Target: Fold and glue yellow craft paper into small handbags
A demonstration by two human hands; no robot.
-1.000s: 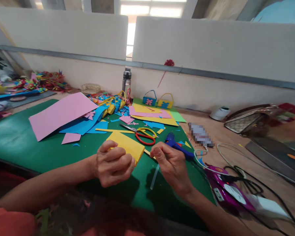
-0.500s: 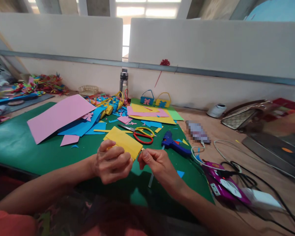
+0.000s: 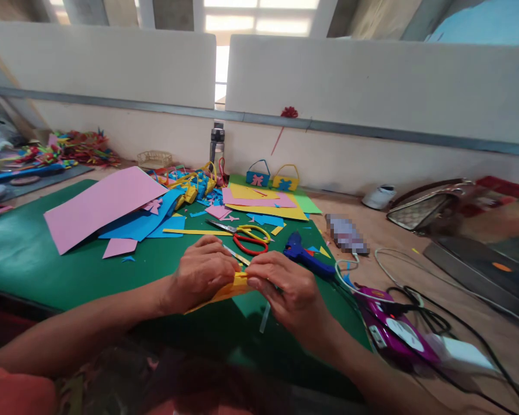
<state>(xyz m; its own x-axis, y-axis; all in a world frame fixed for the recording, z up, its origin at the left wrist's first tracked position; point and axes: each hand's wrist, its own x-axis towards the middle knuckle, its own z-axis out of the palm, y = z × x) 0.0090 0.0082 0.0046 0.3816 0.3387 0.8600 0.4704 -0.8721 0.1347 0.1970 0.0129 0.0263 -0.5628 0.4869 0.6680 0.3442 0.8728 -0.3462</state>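
Both hands grip a folded yellow foam sheet point(image 3: 229, 291) held above the front of the green mat point(image 3: 155, 272). My left hand point(image 3: 205, 271) is closed over its top and left part, hiding much of it. The fingers of my right hand point(image 3: 288, 285) pinch its right end. Just beyond the hands lie scissors point(image 3: 249, 237) with one red and one yellow handle loop, and a narrow yellow strip point(image 3: 185, 231). To the right of them rests a blue glue gun point(image 3: 307, 256). A clear glue stick point(image 3: 264, 318) shows below my right hand.
Pink sheets point(image 3: 106, 204) and blue sheets point(image 3: 158, 222) lie at left. Small foam bags, one blue point(image 3: 258, 177) and one yellow point(image 3: 285, 183), stand at the back. A purple power strip point(image 3: 393, 325) with cables and a blurred phone point(image 3: 346, 234) lie at right.
The yellow foam piece has turned from showing its broad face to nearly edge-on. My left hand has rolled over its top, and my right hand has come closer, gripping its right end.
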